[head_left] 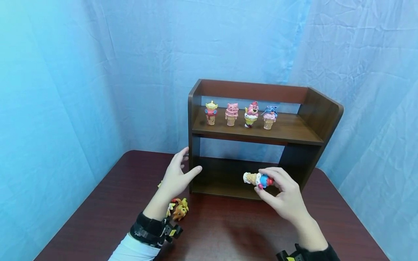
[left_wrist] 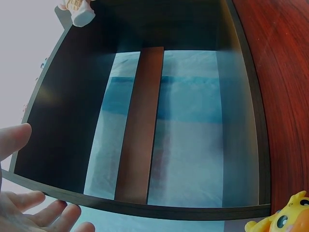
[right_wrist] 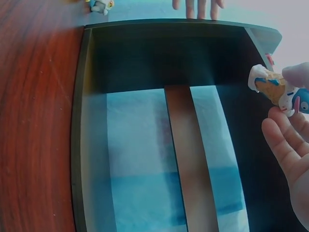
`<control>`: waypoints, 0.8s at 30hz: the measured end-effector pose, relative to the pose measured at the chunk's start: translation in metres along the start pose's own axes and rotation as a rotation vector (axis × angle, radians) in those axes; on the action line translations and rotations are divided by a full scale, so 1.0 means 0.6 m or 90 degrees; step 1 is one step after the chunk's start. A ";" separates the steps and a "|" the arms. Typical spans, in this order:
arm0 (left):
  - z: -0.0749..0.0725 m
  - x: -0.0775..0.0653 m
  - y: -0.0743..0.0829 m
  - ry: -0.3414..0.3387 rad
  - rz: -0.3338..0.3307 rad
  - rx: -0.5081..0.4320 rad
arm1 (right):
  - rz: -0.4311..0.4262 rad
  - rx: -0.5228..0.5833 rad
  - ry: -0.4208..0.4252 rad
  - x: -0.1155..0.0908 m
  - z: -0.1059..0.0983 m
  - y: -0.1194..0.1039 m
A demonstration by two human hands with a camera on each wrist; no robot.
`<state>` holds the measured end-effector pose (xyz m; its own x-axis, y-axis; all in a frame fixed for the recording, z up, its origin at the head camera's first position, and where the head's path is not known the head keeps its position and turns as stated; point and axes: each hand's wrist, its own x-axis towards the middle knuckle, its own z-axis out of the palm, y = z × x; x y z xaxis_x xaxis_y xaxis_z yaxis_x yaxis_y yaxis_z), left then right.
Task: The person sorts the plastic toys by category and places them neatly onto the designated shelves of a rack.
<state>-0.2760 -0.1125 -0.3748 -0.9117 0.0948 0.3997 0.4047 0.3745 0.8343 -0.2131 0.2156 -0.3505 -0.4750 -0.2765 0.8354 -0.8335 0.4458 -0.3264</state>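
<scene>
My right hand pinches an ice-cream-cone figurine between thumb and fingers, lying sideways in front of the lower compartment of a dark wooden shelf. It has a tan waffle cone, a white base and a blue-and-red top; in the right wrist view the cone points away from the palm. My left hand is beside the shelf's left side panel, thumb and fingers spread and holding nothing. In the left wrist view its fingers are right at the panel's edge.
Along the upper shelf stand a green-headed figurine, a pink one, a pink bear and a blue one. Several more figurines, including an orange-yellow one, lie on the table by my left wrist. Blue cloth hangs behind.
</scene>
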 end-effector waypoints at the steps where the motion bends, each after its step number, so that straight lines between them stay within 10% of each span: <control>1: 0.000 0.000 0.000 -0.001 0.000 -0.001 | -0.001 0.002 0.003 0.001 -0.002 -0.001; 24: 0.000 -0.003 0.005 -0.005 0.001 0.004 | 0.035 -0.020 0.112 0.007 -0.062 0.002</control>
<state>-0.2734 -0.1116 -0.3727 -0.9119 0.1030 0.3973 0.4053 0.3796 0.8317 -0.2058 0.2464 -0.3309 -0.4607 -0.0985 0.8821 -0.7968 0.4838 -0.3621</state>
